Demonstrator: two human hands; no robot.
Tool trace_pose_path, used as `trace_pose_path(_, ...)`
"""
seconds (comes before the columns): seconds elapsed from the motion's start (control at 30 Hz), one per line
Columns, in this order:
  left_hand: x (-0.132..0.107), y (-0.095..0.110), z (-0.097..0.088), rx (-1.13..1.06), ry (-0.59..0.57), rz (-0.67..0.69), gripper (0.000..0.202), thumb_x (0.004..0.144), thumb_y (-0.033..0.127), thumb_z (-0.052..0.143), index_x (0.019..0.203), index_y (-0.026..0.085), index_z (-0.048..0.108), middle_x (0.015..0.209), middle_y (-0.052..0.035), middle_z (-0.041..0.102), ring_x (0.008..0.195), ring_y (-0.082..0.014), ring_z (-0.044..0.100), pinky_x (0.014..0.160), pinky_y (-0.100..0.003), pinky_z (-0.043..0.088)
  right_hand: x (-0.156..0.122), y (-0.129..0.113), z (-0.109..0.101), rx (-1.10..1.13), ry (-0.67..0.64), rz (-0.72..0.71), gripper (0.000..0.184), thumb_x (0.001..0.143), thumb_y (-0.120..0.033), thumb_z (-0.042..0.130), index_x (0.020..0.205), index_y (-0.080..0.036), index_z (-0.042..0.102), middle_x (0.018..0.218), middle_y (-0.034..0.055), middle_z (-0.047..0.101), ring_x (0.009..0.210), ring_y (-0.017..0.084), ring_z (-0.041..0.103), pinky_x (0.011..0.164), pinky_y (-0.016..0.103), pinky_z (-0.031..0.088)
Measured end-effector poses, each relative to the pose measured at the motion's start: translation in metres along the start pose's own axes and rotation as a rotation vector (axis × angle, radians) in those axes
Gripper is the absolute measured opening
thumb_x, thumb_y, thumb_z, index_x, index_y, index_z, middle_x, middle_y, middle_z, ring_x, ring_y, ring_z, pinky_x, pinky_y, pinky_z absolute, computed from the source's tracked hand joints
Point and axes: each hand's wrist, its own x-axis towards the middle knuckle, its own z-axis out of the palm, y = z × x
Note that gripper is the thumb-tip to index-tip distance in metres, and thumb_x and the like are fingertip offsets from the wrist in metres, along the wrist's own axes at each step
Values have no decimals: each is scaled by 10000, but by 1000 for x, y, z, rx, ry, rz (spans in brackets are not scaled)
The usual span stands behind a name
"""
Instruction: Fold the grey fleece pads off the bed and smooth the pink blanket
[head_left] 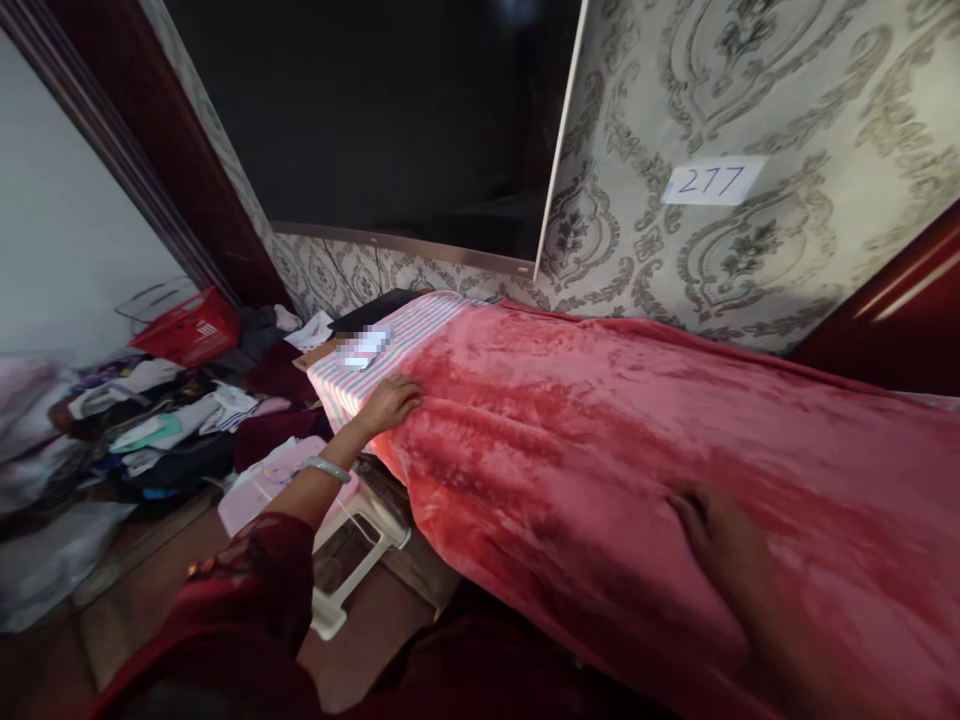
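Note:
A plush red blanket lies spread over a long low surface, its front side hanging down in folds. At the blanket's left end, my left hand has its fingers curled on the edge, gripping the fabric. My right hand is closed on the blanket nearer the front, with thumb and fingertips bent into the pile. Beneath the blanket's left end shows a striped cloth. A phone-like flat object, partly blurred out, rests on the stripes just beyond my left hand.
A large dark television hangs above the blanket on patterned wallpaper. A paper marked 277 is stuck there. At left are piled clothes and a red basket. A pink and white stool stands below my left arm.

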Motion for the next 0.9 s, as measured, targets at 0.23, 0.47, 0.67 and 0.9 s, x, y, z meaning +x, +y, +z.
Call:
trace_pose_path(0.23,11,16,9,-45,85,-216,146,924,184,462,854,184,590,897,-102,670,864,-230,614,827,-362,483,-1,-5,-9,-15,-21,34,438,919,-562,421,919,-211,683,968,144,737,877,305,684,784,431,531)
trace_pose_path(0.47,29,28,1,131,132,-248,206,943,116,424,1042,170,597,1038,-119,666,966,-233,608,845,-350,462,-1,-9,-16,-32,-58,102,413,862,-568,428,866,-213,639,895,144,719,837,324,669,726,435,507)
trace_pose_path(0.67,53,35,-41,358,-46,-78,234,972,131,399,1078,136,607,1048,-149,669,975,-258,627,820,-366,461,3,-17,-23,3,14,146,407,826,-580,427,837,-220,617,854,135,709,791,318,658,703,430,492)
trace_pose_path(0.9,71,40,-84,513,-41,199,438,999,530,413,958,151,628,922,-134,655,854,-258,626,747,-367,456,20,-24,-47,29,109,143,348,826,-556,459,818,-237,598,803,96,676,737,274,619,668,378,463)
